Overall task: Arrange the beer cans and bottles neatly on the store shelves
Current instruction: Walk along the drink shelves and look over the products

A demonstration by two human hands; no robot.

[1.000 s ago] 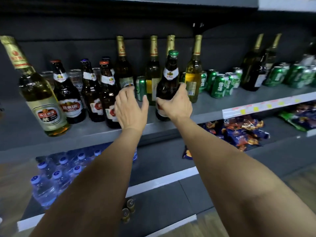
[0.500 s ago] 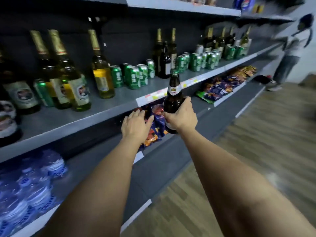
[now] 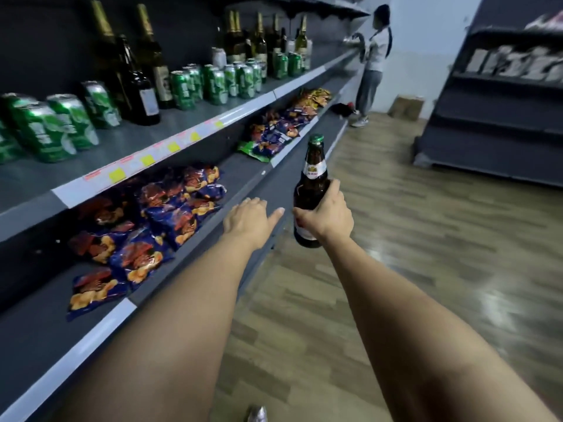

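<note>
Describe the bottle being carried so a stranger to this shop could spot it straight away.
Start at the long grey drinks shelf on the left, then look out over the wooden aisle floor. There the right hand holds a brown beer bottle upright by its lower body. Unlike the tall gold-foil bottles on the shelf, it is short, green-capped, with a white neck label.

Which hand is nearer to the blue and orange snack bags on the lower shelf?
Left. The left hand hovers open just right of the blue and orange snack bags; the right hand, gripping the brown glass bottle, is farther out over the floor.
</note>
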